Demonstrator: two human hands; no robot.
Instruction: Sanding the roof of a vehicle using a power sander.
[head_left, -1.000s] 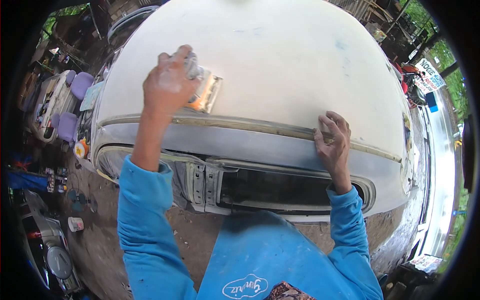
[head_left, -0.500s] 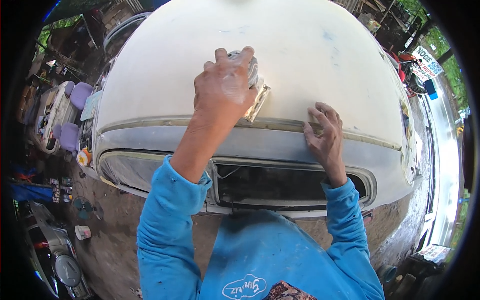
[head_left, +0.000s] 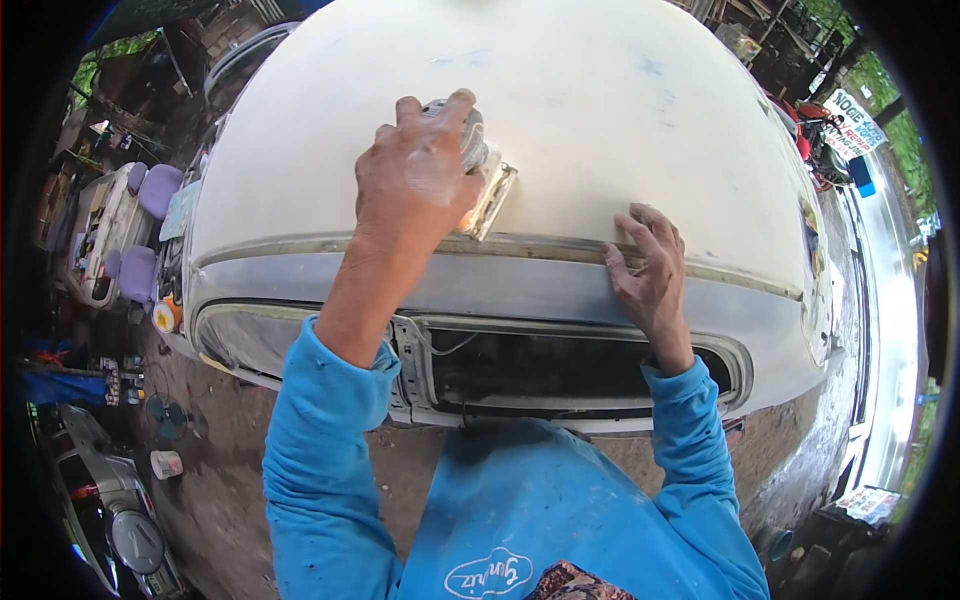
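My left hand [head_left: 412,175] is wrapped over the grey body of a sheet sander [head_left: 492,200], its fingers curled round the top. The sander's base lies on the whitish, dusty roof [head_left: 570,130] of a car, close to the long drip rail [head_left: 560,248] along the roof's near side. Further right, my right hand [head_left: 650,268] rests at that rail with bent fingers apart, holding nothing. White dust coats my left hand. Much of the sander's body is hidden beneath it.
Below the rail is an open side window [head_left: 560,365] with a dark interior. Purple seats [head_left: 160,192] and an orange-and-white container [head_left: 166,316] are at the left. A motorcycle [head_left: 130,530] and a white bucket [head_left: 166,464] stand on the dirt floor [head_left: 235,450]. A painted sign [head_left: 850,125] hangs far right.
My left hand has slid the sander a short way to the left along the roof. My right hand has stayed almost in place at the rail.
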